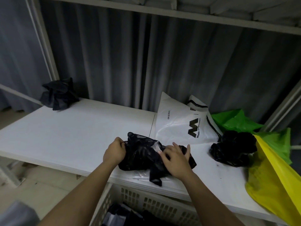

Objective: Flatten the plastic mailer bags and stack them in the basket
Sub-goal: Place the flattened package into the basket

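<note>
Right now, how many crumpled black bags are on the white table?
3: one under both hands, one far left, one right beside the yellow bag. Others may be hidden.

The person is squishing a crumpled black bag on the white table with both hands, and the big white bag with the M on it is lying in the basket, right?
Not quite. The white bag with the M is not in the basket; the head view shows it on the white table, behind the crumpled black bag. The rest is right: the left hand and the right hand are both on that black bag.

Dim room — grey curtain (122,62) behind a white shelf (65,136)
</note>
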The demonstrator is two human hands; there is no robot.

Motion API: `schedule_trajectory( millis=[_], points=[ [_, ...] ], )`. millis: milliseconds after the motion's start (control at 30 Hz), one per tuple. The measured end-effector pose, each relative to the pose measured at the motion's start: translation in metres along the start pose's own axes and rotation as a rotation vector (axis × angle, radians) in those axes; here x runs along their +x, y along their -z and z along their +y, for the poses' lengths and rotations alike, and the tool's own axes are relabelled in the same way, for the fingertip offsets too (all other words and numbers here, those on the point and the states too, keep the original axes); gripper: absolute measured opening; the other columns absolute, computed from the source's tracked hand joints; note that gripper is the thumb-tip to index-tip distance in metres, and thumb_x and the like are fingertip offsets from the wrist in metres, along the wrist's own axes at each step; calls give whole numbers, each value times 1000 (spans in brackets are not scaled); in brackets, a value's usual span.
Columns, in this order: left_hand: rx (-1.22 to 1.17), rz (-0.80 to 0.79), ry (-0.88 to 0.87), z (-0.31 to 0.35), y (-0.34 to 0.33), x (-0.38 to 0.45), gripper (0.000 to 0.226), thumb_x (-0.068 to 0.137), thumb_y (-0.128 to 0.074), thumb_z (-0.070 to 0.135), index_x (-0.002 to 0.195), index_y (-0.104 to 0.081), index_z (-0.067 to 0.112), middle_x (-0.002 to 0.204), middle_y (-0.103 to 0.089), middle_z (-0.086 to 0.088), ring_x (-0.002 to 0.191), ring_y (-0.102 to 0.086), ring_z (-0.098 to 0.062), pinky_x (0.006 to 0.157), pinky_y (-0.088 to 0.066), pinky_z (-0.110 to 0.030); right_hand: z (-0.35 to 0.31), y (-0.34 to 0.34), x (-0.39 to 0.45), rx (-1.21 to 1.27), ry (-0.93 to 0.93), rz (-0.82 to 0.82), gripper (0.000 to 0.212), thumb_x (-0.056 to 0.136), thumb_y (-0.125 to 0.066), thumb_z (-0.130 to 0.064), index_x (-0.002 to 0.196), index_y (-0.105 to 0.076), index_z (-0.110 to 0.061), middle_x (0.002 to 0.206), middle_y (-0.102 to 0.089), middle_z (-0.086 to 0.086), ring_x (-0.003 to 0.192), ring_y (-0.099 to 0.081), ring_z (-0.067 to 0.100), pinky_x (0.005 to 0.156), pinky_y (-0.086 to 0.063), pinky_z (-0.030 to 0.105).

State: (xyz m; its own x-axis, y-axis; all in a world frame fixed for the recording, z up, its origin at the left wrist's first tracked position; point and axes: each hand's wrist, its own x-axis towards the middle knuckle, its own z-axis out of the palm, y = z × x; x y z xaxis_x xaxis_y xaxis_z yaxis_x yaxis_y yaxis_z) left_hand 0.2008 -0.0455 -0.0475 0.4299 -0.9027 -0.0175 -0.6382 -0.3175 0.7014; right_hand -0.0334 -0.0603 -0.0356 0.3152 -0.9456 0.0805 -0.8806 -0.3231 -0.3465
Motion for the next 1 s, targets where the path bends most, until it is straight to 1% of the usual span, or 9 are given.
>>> schedule_trajectory(
  millis=[133, 233, 333, 533, 633, 767, 867, 933, 1000],
  points=[
    [55, 45, 79, -22, 8, 8, 18, 99, -36, 18, 105, -48, 5, 104, -61, -18, 91, -58, -34, 74, -42, -36, 26, -20, -7, -311, 124, -103, 90, 74, 8, -77, 134, -45, -36, 160, -11, -4, 147, 11, 18, 94, 40, 48],
    [129, 48, 110, -24, 9, 6, 19, 97, -37, 15, 110, -47, 4, 112, -57, -20, 96, -55, -35, 77, -42, -38, 34, -27, -12, -395, 75, -198, 60, 91, -17, -63, 145, -30, -40, 161, 6, 1, 144, 23, 25, 84, 43, 48],
    [281, 152, -47, -10, 2, 1, 30, 96, -42, 19, 123, -51, 9, 129, -51, -15, 118, -46, -36, 93, -38, -43, 24, -26, -7, -256, 29, -113, 49, 90, -46, -37, 138, -41, -40, 161, -3, -1, 145, 20, 24, 86, 42, 46],
    [336, 12, -437, 29, -22, -8, 47, 100, -28, 39, 143, -36, 22, 154, -26, -4, 143, -19, -23, 116, -13, -42, -24, -25, 3, -16, -116, 15, 56, 93, -19, -59, 141, -39, -37, 160, -11, -2, 146, 12, 24, 108, 24, 52],
    [442, -211, -420, 31, -32, -14, 49, 103, -24, 40, 150, -24, 27, 160, -9, -1, 147, -4, -20, 117, -2, -41, -32, -32, -4, 183, -70, -180, 58, 91, -32, -67, 144, -29, -43, 161, -3, -7, 146, 13, 17, 113, 18, 48],
    [469, -345, -279, 12, -35, -16, 52, 102, -23, 45, 152, -18, 29, 161, -3, -1, 148, -1, -22, 118, -3, -45, -16, -39, -21, 158, 61, -134, 76, 76, -43, -76, 142, -35, -39, 155, -19, -10, 144, -7, 9, 118, 3, 44],
    [474, -402, -225, 4, -33, -18, 54, 102, -23, 47, 152, -13, 31, 161, -2, -2, 148, -2, -25, 118, -7, -45, -7, -38, -28, 64, 155, -188, 57, 85, -50, -50, 137, -44, -30, 143, -39, -5, 135, -31, 17, 117, -15, 42],
    [466, -443, -189, 3, -33, -23, 56, 101, -22, 49, 152, -10, 32, 161, 0, -2, 148, 0, -26, 117, -7, -47, -7, -33, -30, 137, 177, -200, 40, 89, -51, -24, 128, -55, -22, 124, -54, 1, 117, -48, 21, 100, -40, 38],
    [447, -472, -161, 2, -33, -28, 56, 101, -22, 51, 152, -8, 33, 161, 2, -2, 148, 3, -26, 117, -7, -50, -8, -26, -30, 135, 181, -142, 39, 88, -47, -9, 124, -60, -18, 117, -58, 4, 110, -50, 21, 89, -44, 31]
  ],
)
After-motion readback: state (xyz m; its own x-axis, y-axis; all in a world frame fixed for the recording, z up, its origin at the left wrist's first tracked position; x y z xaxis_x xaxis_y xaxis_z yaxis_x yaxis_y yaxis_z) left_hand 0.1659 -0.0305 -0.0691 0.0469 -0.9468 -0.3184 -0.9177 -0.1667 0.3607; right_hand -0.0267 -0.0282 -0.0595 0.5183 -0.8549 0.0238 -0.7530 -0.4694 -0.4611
